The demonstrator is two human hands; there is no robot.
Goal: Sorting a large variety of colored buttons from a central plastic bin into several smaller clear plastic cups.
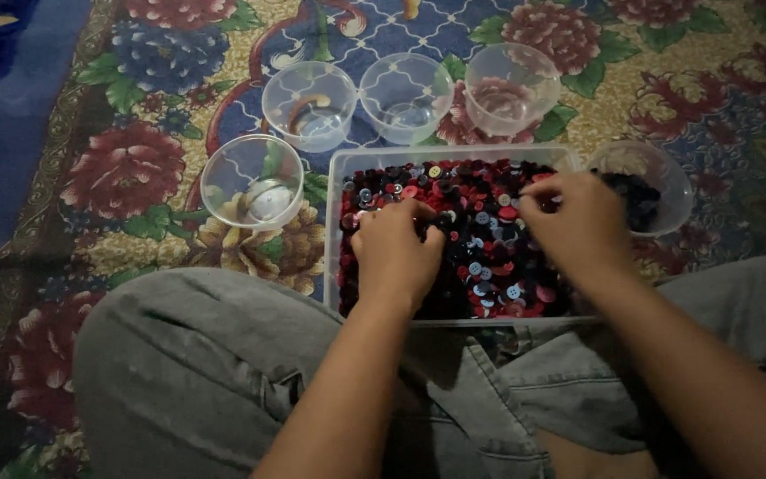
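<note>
Two hands, left [392,253] and right [578,226], pinch buttons in the full tray [334,231]; one cup [658,182] holds dark buttons, four cups [405,93] remain empty.

buttons [480,239]: red, black, grey | rug [126,168]: floral, red-blue-gold | trousers [188,364]: probably grey

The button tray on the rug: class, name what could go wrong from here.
1. The clear tray is heaped with mixed buttons; both the left hand and the right hand dig in it, so buttons may spill onto the patterned rug and be hard to spot.
2. The light empty cups nearby could tip if bumped.
3. Dim light may cause colour mix-ups.
</note>
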